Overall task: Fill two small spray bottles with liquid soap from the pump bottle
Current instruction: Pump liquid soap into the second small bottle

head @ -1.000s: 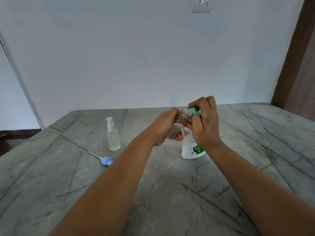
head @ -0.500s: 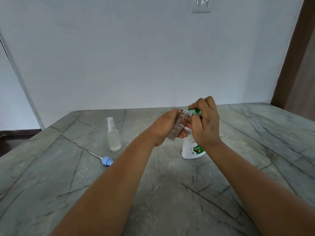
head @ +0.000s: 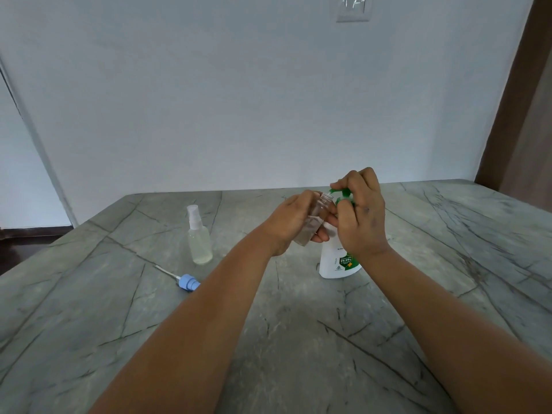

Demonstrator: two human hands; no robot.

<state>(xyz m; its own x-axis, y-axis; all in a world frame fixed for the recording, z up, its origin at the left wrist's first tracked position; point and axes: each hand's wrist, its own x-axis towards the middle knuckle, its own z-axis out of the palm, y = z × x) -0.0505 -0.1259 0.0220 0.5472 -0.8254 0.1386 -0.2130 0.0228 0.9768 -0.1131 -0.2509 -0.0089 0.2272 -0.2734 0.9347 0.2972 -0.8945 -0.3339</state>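
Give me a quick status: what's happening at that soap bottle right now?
Left hand grips open small bottle, tilted to green nozzle. Right hand on pump bottle head. Capped spray bottle, blue sprayer aside. Nothing blocking.

Both my forearms are bare right down to the wrists, no sleeves or watch showing. My left hand (head: pixel 294 219) wears no rings; my right hand (head: pixel 360 216) has a small dark smudge on its back.
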